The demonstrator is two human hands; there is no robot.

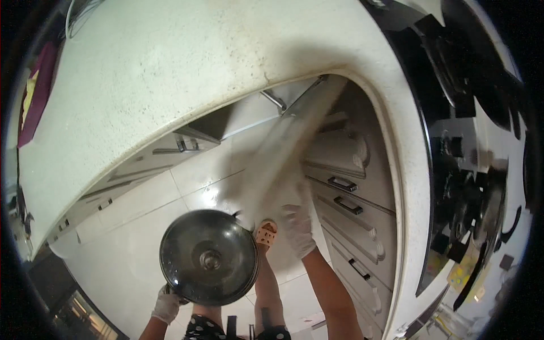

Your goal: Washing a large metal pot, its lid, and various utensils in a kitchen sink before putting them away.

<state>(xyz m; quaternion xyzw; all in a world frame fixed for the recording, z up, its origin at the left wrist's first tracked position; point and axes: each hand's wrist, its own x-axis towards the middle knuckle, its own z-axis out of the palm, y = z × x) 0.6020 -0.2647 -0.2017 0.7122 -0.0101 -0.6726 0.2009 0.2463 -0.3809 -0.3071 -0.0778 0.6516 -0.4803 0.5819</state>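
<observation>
My left hand [166, 304], in a clear glove, grips the side of a dark round pan [253, 278] at its lower left. A dark lid [187, 242] with a round knob in its middle covers the pan. It is held over the floor, in front of my legs. My right hand [299, 231], also gloved and blurred, is empty with its fingers apart. Beyond its fingertips is a motion-blurred cabinet door [293, 144], standing out from the corner under the counter. Whether the fingers touch the door I cannot tell. A metal hinge arm [274, 100] shows inside the corner cabinet.
A pale speckled countertop [191, 55] curves around the corner above. Grey drawers with dark handles [347, 205] line the right side. A black cooktop [437, 170] and a frying pan [488, 208] lie at right, a purple container [40, 102] at far left. Tiles [127, 238] cover the floor.
</observation>
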